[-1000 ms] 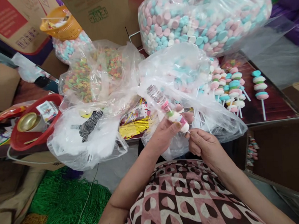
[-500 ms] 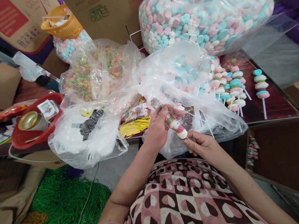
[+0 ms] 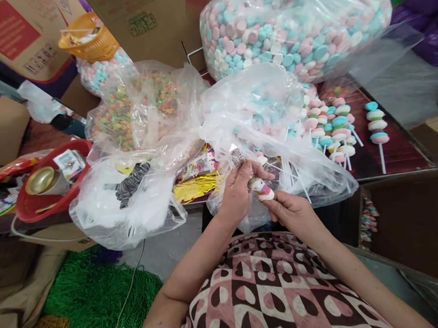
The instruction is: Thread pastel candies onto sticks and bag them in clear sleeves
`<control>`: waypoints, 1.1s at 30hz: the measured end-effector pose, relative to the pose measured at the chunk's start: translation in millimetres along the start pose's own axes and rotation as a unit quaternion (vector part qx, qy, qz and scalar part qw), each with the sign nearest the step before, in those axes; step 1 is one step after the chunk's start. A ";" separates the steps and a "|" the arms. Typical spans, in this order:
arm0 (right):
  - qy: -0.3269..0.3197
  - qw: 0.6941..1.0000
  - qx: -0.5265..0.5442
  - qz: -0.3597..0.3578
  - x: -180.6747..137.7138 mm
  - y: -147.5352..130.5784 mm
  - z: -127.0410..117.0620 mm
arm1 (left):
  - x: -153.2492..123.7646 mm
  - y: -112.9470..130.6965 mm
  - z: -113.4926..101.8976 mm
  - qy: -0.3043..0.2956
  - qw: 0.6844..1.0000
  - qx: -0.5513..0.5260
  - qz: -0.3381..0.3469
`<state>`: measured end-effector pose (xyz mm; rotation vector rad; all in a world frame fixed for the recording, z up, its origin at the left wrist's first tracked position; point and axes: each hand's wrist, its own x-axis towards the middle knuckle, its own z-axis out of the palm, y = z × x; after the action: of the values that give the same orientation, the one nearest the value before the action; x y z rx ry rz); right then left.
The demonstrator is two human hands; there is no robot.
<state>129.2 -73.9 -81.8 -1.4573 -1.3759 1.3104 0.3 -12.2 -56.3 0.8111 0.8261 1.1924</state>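
A marshmallow skewer (image 3: 260, 187) in a clear printed wrapper lies slanted between my hands over the table's front edge. My left hand (image 3: 238, 188) is closed around its upper part, and a shiny wrapper end sticks out above the fingers. At the lower white marshmallow, the fingers of my right hand (image 3: 291, 208) pinch the bottom end; they hide the stick. Just behind the hands, white sticks and marshmallows lie in an opened clear bag (image 3: 252, 95). Yellow twist ties (image 3: 195, 187) and printed wrappers (image 3: 204, 164) are left of my left hand.
Finished skewers (image 3: 337, 127) are piled at the right, with a single skewer (image 3: 377, 124) beside them. A big bag of marshmallows (image 3: 296, 30) stands behind. To the left are a bag of gummy rings (image 3: 126, 110), a red basket (image 3: 25, 208) and a white plastic bag (image 3: 96, 216).
My right hand has slid up and left, closer to my left hand, and now covers the skewer's lower end. Less of the skewer shows. The camera view has shifted slightly.
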 end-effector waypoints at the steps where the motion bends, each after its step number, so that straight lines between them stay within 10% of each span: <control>1: -0.009 1.000 0.012 0.005 -0.1 0.7 -0.9 | 1.9 1.5 -0.9 -0.001 1.000 -0.008 -0.007; 8: -0.027 0.992 0.088 0.083 -8.7 7.2 -6.6 | 14.5 17.5 -8.3 0.057 0.993 -0.101 -0.026; 18: 0.052 0.978 0.198 0.034 -9.4 11.3 0.0 | 4.1 15.4 -9.9 -0.028 0.989 -0.141 -0.041; 33: 0.156 0.985 0.061 -0.035 -10.8 11.4 -10.0 | 14.6 25.8 -13.1 0.054 0.979 -0.194 -0.024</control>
<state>142.6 -84.9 -88.6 -1.4462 -1.1127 1.0512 -20.4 8.0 -41.5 0.4067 0.6664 1.3105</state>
